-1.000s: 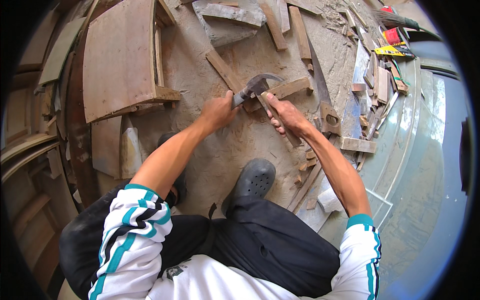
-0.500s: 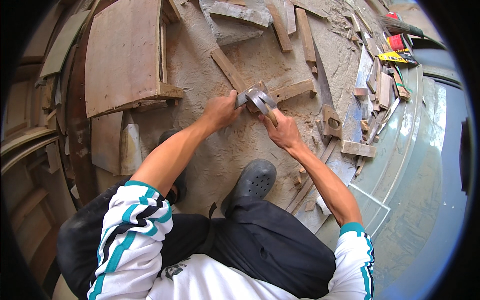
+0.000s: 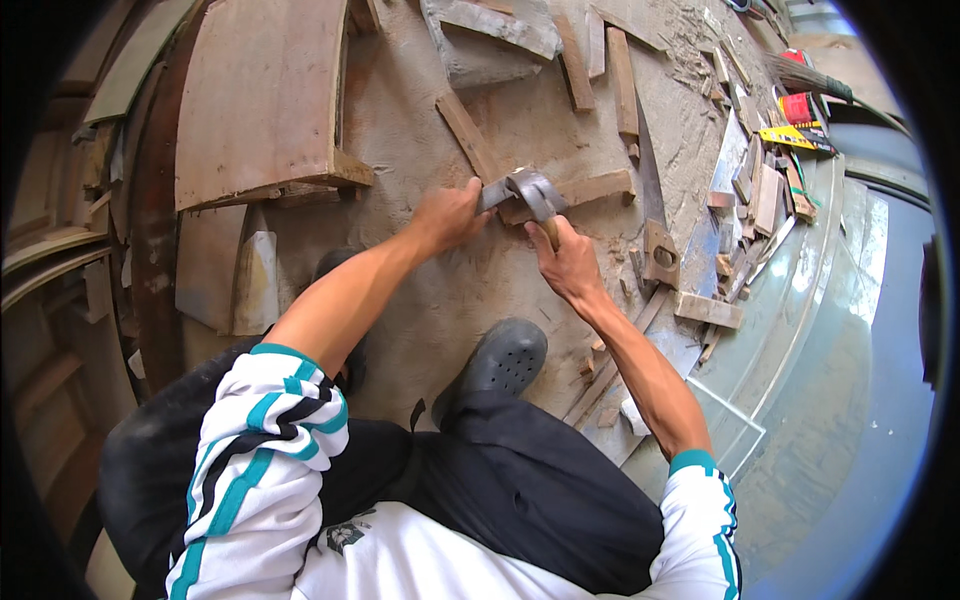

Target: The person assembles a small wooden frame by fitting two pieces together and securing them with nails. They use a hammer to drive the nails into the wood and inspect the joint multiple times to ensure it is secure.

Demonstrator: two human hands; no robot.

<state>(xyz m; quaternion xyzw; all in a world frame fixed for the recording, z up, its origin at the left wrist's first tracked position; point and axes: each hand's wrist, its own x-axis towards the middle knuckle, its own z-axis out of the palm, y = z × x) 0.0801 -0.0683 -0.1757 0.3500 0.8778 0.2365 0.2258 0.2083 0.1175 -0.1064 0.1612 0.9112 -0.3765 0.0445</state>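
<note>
In my right hand (image 3: 570,262) is the wooden handle of a claw hammer (image 3: 540,192), with its metal head just beyond my fingers. My left hand (image 3: 447,218) is closed on a flat grey metal-looking piece (image 3: 493,194), mostly covered by fingers and hammer head, so its kind is unclear. Behind the hammer head lies a wooden block (image 3: 592,188), partly hidden, running off to the right. A wooden strip (image 3: 466,135) slants away on the far side of my left hand.
A large wooden panel box (image 3: 262,95) stands at left. Handsaw (image 3: 655,200), wood offcuts (image 3: 708,309) and a stone slab (image 3: 480,62) lie on the dusty floor. At right are glass sheets (image 3: 800,370) and a yellow-black package (image 3: 795,137). My shoe (image 3: 507,357) is nearby.
The view has shifted slightly. The hammer head has turned and moved a little up and right, away from the grey piece in my left hand. Both hands keep their hold.
</note>
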